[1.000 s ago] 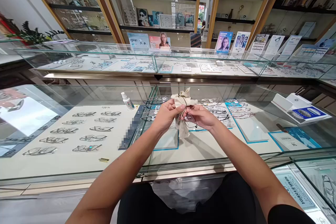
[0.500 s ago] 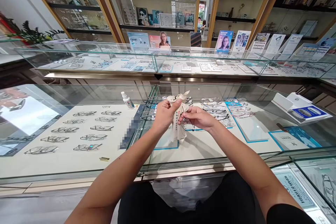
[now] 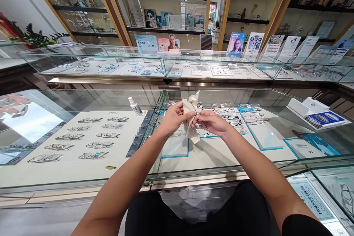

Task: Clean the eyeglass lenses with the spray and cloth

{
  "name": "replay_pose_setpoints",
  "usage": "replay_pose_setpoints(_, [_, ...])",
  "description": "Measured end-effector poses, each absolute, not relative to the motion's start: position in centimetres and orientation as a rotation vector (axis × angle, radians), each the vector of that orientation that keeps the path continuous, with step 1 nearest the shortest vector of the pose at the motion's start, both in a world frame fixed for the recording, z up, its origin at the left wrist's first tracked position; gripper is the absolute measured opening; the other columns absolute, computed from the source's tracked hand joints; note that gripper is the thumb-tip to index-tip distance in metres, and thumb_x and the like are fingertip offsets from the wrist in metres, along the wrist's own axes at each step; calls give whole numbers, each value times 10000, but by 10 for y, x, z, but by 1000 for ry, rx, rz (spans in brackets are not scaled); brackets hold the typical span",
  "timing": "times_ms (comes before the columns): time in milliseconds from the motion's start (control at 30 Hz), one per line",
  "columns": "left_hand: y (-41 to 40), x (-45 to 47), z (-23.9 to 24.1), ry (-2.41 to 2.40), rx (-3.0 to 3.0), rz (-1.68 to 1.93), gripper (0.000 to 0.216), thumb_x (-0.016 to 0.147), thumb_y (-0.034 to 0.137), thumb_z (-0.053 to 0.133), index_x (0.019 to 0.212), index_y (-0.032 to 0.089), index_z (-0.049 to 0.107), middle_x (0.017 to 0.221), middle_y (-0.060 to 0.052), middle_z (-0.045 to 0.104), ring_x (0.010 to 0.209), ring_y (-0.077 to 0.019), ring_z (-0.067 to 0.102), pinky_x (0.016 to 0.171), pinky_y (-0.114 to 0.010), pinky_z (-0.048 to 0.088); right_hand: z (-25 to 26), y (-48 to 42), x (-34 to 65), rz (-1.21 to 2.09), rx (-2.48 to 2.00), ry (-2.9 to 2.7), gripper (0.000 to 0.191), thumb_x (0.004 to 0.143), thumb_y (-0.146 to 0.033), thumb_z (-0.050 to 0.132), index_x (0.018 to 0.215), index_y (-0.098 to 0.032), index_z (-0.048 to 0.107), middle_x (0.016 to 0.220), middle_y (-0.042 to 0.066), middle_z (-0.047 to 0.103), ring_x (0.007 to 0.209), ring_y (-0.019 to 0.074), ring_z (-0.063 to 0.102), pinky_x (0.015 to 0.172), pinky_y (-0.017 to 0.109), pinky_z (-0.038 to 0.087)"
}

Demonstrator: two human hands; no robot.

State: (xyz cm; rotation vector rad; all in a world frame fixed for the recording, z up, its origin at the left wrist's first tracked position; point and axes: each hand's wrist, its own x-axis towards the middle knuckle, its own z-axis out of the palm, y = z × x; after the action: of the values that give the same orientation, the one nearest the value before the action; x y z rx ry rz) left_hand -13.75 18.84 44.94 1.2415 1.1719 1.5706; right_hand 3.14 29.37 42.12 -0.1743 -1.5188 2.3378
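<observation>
Above the glass counter, my left hand (image 3: 174, 118) pinches a beige cleaning cloth (image 3: 193, 104) folded around part of a pair of eyeglasses (image 3: 203, 128). The thumb presses the cloth from the near side. My right hand (image 3: 212, 121) is closed on the dark thin frame of the same eyeglasses, its fingertips touching the cloth's right edge. One temple hangs below the right fingers; the lenses are mostly hidden by cloth and fingers. A white spray bottle (image 3: 134, 106) stands on the counter left of my hands.
Several eyeglasses (image 3: 103, 135) lie in rows inside the glass counter (image 3: 83, 177) on the left, with more frames (image 3: 222, 112) behind my hands. A white and blue box (image 3: 318, 114) sits on the right. A small gold piece (image 3: 111, 167) lies near the front edge.
The cloth has shifted slightly right and been refolded, its lower end now shorter. My left hand has turned a little, and more of the dark frame shows by the right fingers.
</observation>
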Motion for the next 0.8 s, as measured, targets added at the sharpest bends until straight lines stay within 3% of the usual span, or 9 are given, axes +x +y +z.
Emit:
replay_pose_setpoints(233, [187,-127,440,1206,1161,1628,586,838,777,801,806,216,637,529,6,657,387,-176,579,414,-304,468,419,285,28,2365,-154,-1554,421,737,-484,1022,845,-141,802,850,74,804,812,161,755,740,257,575])
replay_pose_setpoints(400, [193,-137,441,1135,1109,1627,641,778,799,844,857,178,710,641,-31,727,554,-191,690,564,-318,575,423,293,32,2349,-186,-1393,394,709,-429,1036,829,-149,787,848,47,782,825,167,769,735,246,585])
replay_pose_setpoints(600, [197,-141,444,1096,1078,1608,663,741,799,869,902,166,757,778,-82,793,860,-273,794,714,-338,611,436,306,44,2189,-186,-1334,295,801,-395,955,811,-190,744,891,52,774,878,175,734,721,256,556])
replay_pose_setpoints(800, [194,-140,439,1196,1152,1558,659,776,836,818,851,184,770,701,-59,734,758,-248,733,620,-317,535,439,309,45,2091,-249,-1244,255,749,-363,971,807,-208,777,992,48,794,929,164,698,806,262,542])
